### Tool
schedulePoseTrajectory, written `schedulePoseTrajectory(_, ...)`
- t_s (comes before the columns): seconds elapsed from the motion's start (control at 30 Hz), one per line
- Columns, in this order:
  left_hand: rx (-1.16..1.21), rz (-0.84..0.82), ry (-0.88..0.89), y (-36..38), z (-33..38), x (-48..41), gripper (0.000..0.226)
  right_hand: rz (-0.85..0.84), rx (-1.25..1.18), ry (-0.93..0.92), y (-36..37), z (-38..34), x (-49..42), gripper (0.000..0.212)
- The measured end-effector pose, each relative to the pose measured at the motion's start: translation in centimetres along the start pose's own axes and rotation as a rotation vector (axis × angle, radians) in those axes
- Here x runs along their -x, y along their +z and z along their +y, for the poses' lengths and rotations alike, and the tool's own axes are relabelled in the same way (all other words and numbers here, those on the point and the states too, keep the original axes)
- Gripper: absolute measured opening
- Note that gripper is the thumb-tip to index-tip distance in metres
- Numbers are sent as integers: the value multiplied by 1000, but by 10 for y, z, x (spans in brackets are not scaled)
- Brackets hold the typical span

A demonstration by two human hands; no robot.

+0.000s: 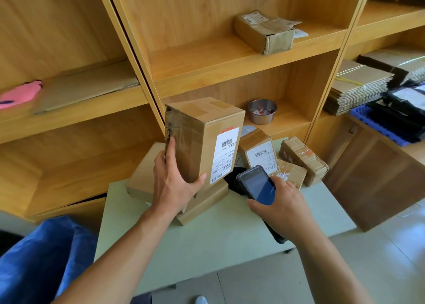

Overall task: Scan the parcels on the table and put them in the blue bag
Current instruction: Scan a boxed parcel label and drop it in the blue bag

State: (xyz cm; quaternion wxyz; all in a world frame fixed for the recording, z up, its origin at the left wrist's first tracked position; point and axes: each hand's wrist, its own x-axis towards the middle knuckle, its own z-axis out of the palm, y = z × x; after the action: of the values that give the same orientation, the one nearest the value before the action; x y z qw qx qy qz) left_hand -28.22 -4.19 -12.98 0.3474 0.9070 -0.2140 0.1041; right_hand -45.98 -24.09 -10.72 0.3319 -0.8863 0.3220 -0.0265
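Observation:
My left hand [172, 184] grips a tall cardboard parcel [200, 133] held upright above the table, its white barcode label [225, 154] facing right. My right hand [282, 202] holds a black handheld scanner [257, 185], its screen up and its head close to the label's lower edge. Below the lifted parcel lies a flat cardboard parcel [202, 202] on the pale green table [218, 239]. Further back sit a labelled parcel [257, 149], a taped parcel [303, 161] and a small one [292, 172]. The blue bag [41, 257] stands at the lower left beside the table.
Wooden shelves [207, 59] rise behind the table, holding a cardboard box [264, 34], a steel bowl [262, 110] and a pink item [20, 94]. Stacked flat cartons [358, 89] and a blue crate [379, 128] are at the right. A brown board [377, 184] leans by the table.

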Motion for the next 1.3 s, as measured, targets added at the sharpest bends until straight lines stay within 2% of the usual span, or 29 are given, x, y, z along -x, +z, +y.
schedulePoseTrajectory(0.3, 3, -89, -174, -16, -22, 21, 127, -50, 36, -123, 4, -43, 7, 88)
schedulePoseTrajectory(0.53, -265, -198, -232, -79, -78, 37, 121, -55, 86, -220, 38, -114, 33, 93)
schedulePoseTrajectory(0.73, -387, -155, -296, -168, -153, 68, 114, -97, 112, -314, 105, -198, 73, 87)
schedulePoseTrajectory(0.93, -497, -72, -436, -282, -263, 124, 113, -207, 149, -474, 206, -302, 129, 84)
schedulePoseTrajectory(1.3, -561, 6, -821, -403, -408, 246, 110, -479, 164, -715, 351, -424, 200, 91)
